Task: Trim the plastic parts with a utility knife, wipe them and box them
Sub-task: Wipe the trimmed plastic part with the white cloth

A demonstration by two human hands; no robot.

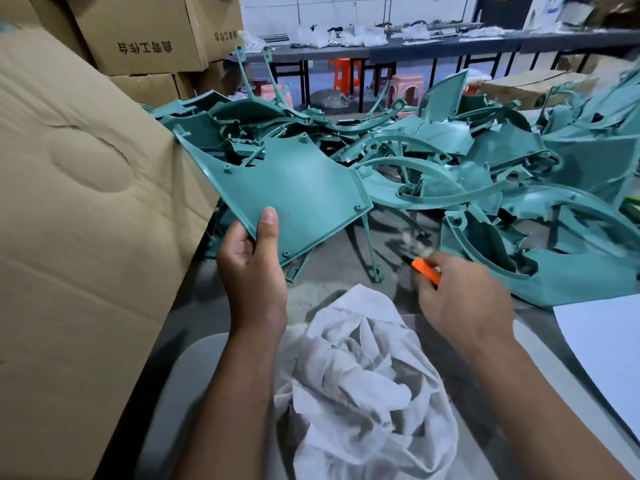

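1. Flat teal moulded plastic panel (pixel 294 188): lifted above the grey bench (pixel 329 271), clear of the teal parts pile (pixel 485 174); left hand (pixel 252 268) pinches its near corner, thumb on top.
2. Orange-handled utility knife (pixel 426 270): gripped in right hand (pixel 464 296), blade blurred, apart from the panel.
3. Crumpled white cloth (pixel 360 368): near, below both hands.
4. Large brown cardboard box (pixel 86 237): at left.
5. Advice: steady the panel, draw the blade along its edge away from the thumb.
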